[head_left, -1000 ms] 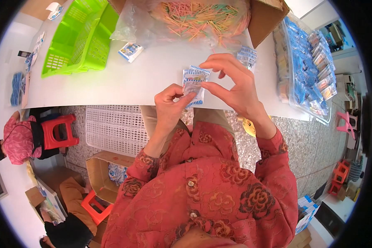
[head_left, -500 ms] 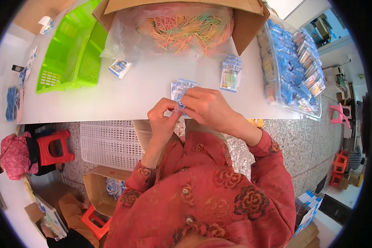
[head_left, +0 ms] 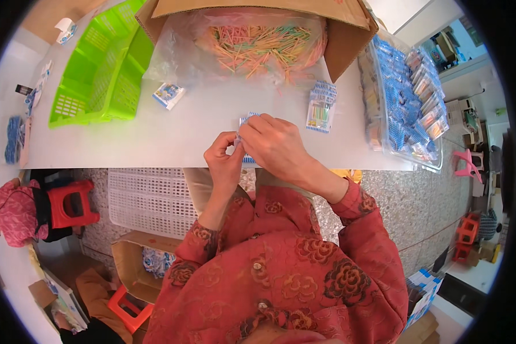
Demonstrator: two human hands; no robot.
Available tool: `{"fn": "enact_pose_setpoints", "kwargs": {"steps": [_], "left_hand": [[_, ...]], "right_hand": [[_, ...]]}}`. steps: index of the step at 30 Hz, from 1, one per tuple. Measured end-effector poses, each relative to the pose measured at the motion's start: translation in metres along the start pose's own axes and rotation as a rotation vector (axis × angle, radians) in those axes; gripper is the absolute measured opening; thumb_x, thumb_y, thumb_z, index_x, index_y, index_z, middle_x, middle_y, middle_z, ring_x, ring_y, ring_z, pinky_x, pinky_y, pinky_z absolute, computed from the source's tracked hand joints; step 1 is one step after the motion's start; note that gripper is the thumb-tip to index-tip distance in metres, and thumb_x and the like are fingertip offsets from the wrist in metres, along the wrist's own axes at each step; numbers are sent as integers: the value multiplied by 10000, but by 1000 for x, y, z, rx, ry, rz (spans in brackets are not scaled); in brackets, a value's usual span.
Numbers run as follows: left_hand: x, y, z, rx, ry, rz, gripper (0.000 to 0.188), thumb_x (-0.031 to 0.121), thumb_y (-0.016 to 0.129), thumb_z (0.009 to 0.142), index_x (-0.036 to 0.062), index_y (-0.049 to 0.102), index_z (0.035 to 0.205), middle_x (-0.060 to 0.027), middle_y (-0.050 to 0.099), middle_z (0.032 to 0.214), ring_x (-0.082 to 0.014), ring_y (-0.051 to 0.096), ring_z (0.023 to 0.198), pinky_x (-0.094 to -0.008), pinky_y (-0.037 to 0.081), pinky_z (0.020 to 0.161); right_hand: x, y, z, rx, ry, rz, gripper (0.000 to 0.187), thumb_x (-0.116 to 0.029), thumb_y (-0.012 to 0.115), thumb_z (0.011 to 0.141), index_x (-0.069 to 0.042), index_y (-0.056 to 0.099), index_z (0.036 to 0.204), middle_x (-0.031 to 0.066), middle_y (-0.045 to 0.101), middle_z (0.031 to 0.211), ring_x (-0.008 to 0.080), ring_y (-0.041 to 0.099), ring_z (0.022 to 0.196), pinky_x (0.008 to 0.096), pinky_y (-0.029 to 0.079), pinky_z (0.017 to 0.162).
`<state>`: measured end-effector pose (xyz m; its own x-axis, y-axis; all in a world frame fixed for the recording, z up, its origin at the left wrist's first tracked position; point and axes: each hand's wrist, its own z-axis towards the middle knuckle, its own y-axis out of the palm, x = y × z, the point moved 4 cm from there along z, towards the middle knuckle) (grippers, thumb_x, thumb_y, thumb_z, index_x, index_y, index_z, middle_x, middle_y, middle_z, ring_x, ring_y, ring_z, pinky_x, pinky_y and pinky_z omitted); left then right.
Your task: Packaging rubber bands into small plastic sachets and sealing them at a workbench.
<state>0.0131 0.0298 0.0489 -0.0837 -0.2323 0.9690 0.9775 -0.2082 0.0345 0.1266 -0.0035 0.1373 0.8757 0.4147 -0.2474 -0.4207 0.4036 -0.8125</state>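
At the table's front edge, my left hand and my right hand meet, the fingers of both pinched together. Between the fingertips is a small plastic packet, mostly covered by them. Under my right hand lie blue-and-white packets, partly hidden. To the right is a short overlapping row of filled packets with coloured sticks showing through a clear window. Beyond my hands, a cardboard box on its side holds a clear bag of pastel sticks.
A green plastic basket stands at left, near a loose packet. A clear bin full of packets stands at right. Below the table are a white crate and a carton. A person in pink is at far left.
Both hands have shifted slightly; my right hand has moved a little left and up, and its fingers now cover more of the held packet. The view has tilted slightly.
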Motion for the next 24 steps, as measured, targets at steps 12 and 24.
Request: {"fn": "enact_pose_setpoints", "kwargs": {"steps": [12, 24], "left_hand": [[-11, 2, 4, -100, -97, -175, 85, -24, 650, 768, -23, 636, 852, -3, 636, 765, -43, 544, 712, -198, 449, 642], [-16, -9, 5, -90, -201, -305, 88, -11, 675, 791, -21, 655, 875, -13, 657, 790, -30, 554, 711, -176, 443, 621]], "right_hand": [[3, -3, 5, -25, 35, 46, 114, -61, 638, 702, -74, 544, 765, 35, 530, 717, 221, 584, 639, 336, 470, 530], [16, -46, 15, 192, 217, 311, 255, 54, 677, 732, -39, 635, 966, 73, 635, 893, 132, 552, 618, 241, 457, 551]]}}
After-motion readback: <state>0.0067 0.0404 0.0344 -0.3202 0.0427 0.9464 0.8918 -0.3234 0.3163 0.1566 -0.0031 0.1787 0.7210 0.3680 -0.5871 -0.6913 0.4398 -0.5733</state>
